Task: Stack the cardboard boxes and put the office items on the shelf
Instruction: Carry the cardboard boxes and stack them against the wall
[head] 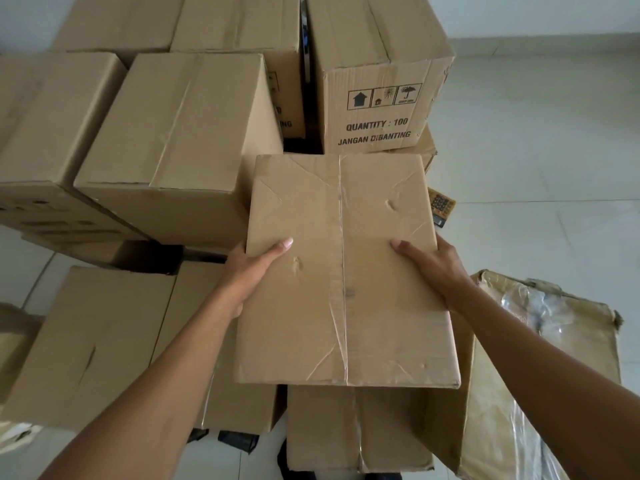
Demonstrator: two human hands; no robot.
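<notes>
- You held a taped cardboard box (pixel 346 271) in both hands, seen from above, its creased top facing the camera and a strip of clear tape running down its middle.
- Your left hand (pixel 251 271) clasped the box's left edge, thumb lying flat on top and the fingers hidden under the side, so that grip was grasping the box.
- Your right hand (pixel 431 266) clasped the box's right edge the same way, thumb on top and fingers out of sight, so that grip was also grasping the box.
- Behind the held box, a printed box (pixel 377 81) stood on another carton, its front showing handling symbols and the words "QUANTITY : 100" and "JANGAN DIBANTING".
- To the left of the held box and behind it, a plain tall box (pixel 173 133) stood among more stacked cartons.
- Below the held box, nearer to you, a lower box (pixel 353 427) stood on the pale tiled floor (pixel 536 150).
- To the left of the held box, under your left forearm, lay a flat-topped box (pixel 97 341).
- To the right of the held box, a torn carton (pixel 540 358) with clear plastic wrap leaned beside your right forearm.
- Just beyond the held box's right edge, part of a small orange calculator (pixel 441 204) showed on the floor.
</notes>
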